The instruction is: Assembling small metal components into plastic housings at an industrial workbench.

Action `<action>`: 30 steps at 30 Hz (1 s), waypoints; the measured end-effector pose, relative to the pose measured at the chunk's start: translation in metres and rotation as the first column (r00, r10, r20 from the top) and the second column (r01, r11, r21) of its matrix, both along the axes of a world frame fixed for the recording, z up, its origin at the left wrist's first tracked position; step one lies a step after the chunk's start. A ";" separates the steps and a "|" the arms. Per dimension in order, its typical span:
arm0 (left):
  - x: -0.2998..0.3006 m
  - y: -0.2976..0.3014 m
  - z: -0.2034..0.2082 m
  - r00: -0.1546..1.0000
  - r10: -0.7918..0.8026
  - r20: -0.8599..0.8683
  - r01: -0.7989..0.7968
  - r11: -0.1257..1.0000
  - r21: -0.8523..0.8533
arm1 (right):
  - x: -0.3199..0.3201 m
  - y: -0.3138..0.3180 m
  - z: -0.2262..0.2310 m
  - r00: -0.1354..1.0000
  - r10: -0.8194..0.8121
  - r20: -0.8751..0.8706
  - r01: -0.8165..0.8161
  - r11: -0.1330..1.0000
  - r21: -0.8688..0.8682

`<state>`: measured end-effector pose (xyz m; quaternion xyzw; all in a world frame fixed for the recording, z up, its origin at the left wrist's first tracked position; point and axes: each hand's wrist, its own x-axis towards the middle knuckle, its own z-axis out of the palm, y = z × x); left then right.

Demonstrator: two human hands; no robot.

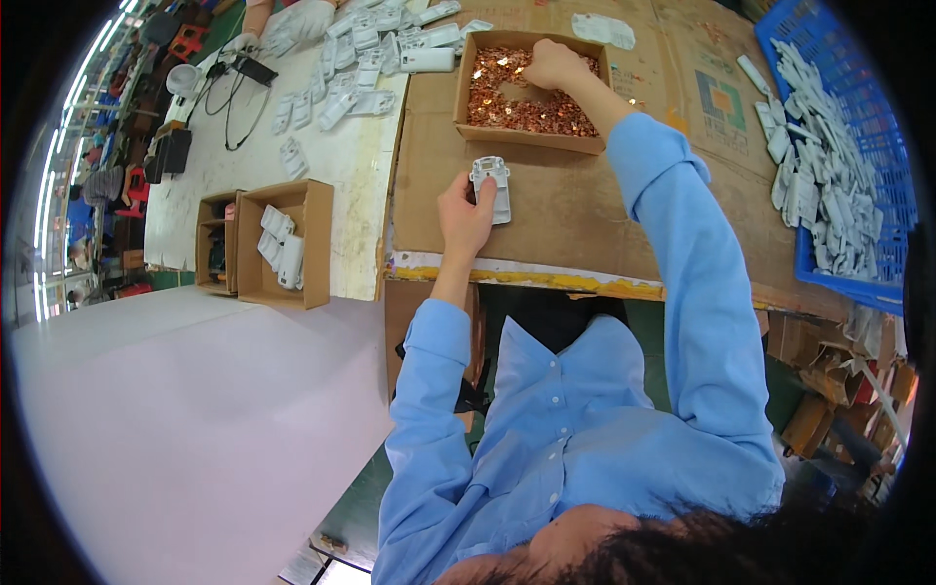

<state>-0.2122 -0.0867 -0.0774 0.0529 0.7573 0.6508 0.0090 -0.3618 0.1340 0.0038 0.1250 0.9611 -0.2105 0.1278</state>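
My left hand (467, 216) grips a white plastic housing (500, 198) with its inner side up, just above the cardboard-covered tabletop. The thumb presses on its face. Farther off, my right hand (556, 66) reaches into a shallow cardboard box (531, 139) of small copper-coloured metal pieces (494, 100). Its fingers are bent down together at the pieces, and their tips are hidden, so what they pinch cannot be made out.
A blue basket (806, 263) of white housings stands at the right. More white housings (367, 66) lie piled on the left table, near a co-worker's gloved hand (310, 19). Small cardboard boxes (317, 244) sit at its near edge. A flat white piece (603, 30) lies behind the copper box.
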 end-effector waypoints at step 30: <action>-0.002 0.000 -0.005 1.000 0.000 -0.020 0.000 1.000 -0.006 | 0.001 -0.008 -0.013 0.999 0.042 -0.021 -0.041 0.997 0.064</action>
